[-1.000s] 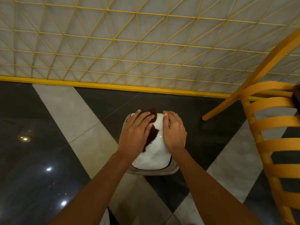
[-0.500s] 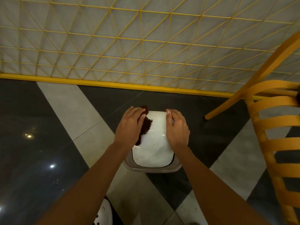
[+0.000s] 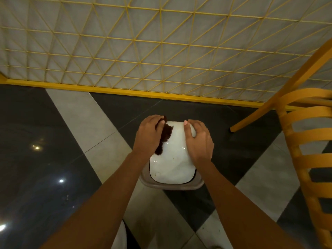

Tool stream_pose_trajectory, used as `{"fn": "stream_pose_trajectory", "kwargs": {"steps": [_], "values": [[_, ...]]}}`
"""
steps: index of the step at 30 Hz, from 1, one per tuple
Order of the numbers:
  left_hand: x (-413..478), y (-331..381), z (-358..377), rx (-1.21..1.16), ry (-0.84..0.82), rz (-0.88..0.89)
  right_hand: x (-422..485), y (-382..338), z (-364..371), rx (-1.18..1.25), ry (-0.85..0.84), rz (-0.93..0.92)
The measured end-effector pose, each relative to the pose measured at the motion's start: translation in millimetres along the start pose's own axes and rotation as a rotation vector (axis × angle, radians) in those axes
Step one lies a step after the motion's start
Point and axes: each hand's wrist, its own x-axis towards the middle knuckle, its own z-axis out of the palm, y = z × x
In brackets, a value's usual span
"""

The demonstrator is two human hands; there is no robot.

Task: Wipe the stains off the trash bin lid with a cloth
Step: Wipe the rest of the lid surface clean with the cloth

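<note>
A pale wall (image 3: pixel 161 42) covered by a yellow wire lattice fills the top half of the view, looking down from head height. Below it lies a glossy floor (image 3: pixel 53 141) of black and grey tiles, dotted with reflected lights. A yellow slatted chair (image 3: pixel 305 141) stands at the right edge.

In the middle, on the floor, sits a small trash bin (image 3: pixel 170 186) with a grey rim. Its white, glossy lid (image 3: pixel 172 162) is closed and faces up.

Two bare forearms reach in from the bottom. The right hand (image 3: pixel 198 141) grips the lid at its far right corner, fingers curled over the right edge and thumb resting on top. The left hand (image 3: pixel 148 135) lies over the lid's far left corner, its fingers bent down around a dark brown, fuzzy cloth (image 3: pixel 166 133) and pressing it against the lid. The cloth pokes out from under the palm toward the middle of the lid.

A few faint specks (image 3: pixel 173 158) mark the lid's centre and near left corner. A pale shape at the bottom edge may be a shoe (image 3: pixel 120 238).
</note>
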Motion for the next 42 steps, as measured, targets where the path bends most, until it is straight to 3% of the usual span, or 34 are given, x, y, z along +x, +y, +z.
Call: {"fn": "stream_pose_trajectory", "kwargs": {"steps": [3, 10, 17, 25, 33, 42], "values": [[-0.9, 1.7, 0.3, -0.057, 0.013, -0.048, 0.7, 0.0, 0.5, -0.017, 0.000, 0.001], [-78.2, -2.9, 17.6, -0.177, 0.262, -0.074, 0.9, 0.5, 1.0, -0.042, -0.001, 0.001], [-29.3, -4.2, 0.2, -0.214, 0.146, -0.127, 1.8, -0.8, -0.3, -0.025, 0.009, 0.005], [-102.7, -28.0, 21.9, -0.286, 0.260, -0.074, 0.5, -0.1, 1.5, -0.020, 0.015, 0.005], [-62.3, -17.4, 8.5, -0.229, 0.234, -0.085, 0.9, -0.2, 1.7, -0.039, 0.012, -0.002], [-123.4, -36.9, 35.2, -0.304, 0.281, -0.087, -1.1, -0.1, 1.3, -0.033, 0.023, -0.015]]}}
